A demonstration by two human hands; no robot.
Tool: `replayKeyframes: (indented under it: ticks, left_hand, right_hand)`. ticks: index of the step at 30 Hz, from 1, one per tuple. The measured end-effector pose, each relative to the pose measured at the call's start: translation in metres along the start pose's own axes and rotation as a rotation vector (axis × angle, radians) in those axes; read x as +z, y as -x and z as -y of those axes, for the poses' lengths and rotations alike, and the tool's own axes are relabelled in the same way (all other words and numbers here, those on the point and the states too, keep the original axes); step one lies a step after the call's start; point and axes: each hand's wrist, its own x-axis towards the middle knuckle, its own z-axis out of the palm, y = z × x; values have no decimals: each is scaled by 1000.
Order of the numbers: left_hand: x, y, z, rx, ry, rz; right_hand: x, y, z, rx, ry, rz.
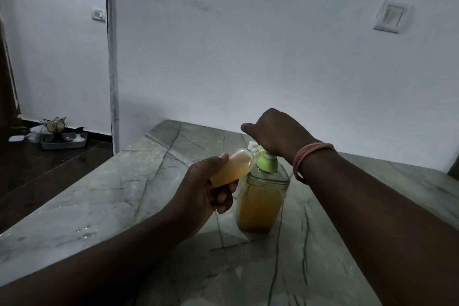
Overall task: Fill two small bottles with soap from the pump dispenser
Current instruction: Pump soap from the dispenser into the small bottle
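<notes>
- Amber soap shows through the pump dispenser (260, 204) standing on my marble worktop (149, 194); I read no label on it.
- My right hand (275, 131) covers the pump head, its grip hidden from me.
- My left hand (206, 186) clamps the small bottle (233, 165), tilted, its mouth at the nozzle.

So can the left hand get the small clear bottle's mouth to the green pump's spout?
Probably yes: the left hand holds the small clear bottle tilted, neck already at the green pump, nothing between.
</notes>
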Motion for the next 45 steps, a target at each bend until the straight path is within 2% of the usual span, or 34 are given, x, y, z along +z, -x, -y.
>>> replayKeyframes:
  ticks: [4, 7, 12, 17, 21, 27, 32, 34, 36, 40, 45]
  left_hand:
    - [1, 3, 1, -13, 9, -11]
    - [3, 2, -2, -11, 6, -4]
    - [-1, 1, 0, 12, 7, 12]
    - [1, 3, -2, 10, -3, 21]
    - [2, 2, -4, 9, 16, 29]
    - [-1, 0, 0, 11, 6, 18]
    - [2, 1, -3, -13, 11, -2]
    - [3, 2, -4, -19, 13, -3]
    - [2, 1, -3, -23, 14, -1]
    - [0, 1, -1, -8, 14, 8]
    - [2, 3, -1, -12, 6, 2]
  right_hand:
    - [-5, 0, 5, -7, 93, 51]
    - [-16, -3, 12, -93, 218, -41]
    - [1, 1, 0, -17, -10, -38]
    - [-6, 1, 4, 2, 54, 14]
    - [-13, -3, 8, -55, 150, -63]
    - [2, -2, -1, 25, -17, -6]
    - [-8, -2, 6, 24, 110, 23]
    - [-14, -3, 11, -32, 220, -42]
    - [-13, -4, 12, -51, 211, -96]
    - [-1, 0, 3, 26, -2, -25]
    - [-7, 1, 8, 27, 64, 67]
